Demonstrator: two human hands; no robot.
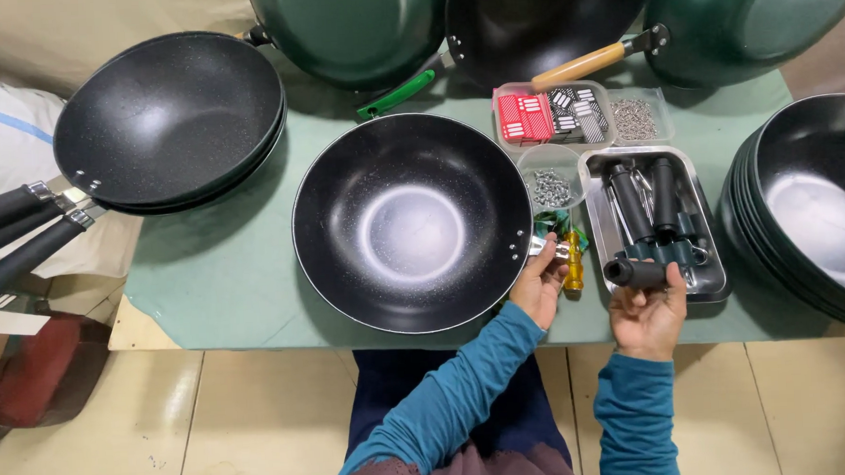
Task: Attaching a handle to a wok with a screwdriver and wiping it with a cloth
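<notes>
Step in hand: fitting a handle to the black wok [412, 224] on the green mat [225, 275], by the look of it.
Left hand [539, 285]: closed on the wok's rim bracket.
Right hand [649, 318]: gripping a black handle [635, 272].
Next move: likely needs handle lined up with bracket.
Steel tray [714, 282]: more black handles.
Clear tubs [551, 189]: small screws.
Yellow screwdriver [573, 262]: between the hands.

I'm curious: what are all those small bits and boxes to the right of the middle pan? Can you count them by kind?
black handles: 3, two in the tray, one in the right hand
metal tray: 1
screw tubs: 2
box of red and black cards: 1
yellow-handled screwdriver: 1
Total: 8
</notes>
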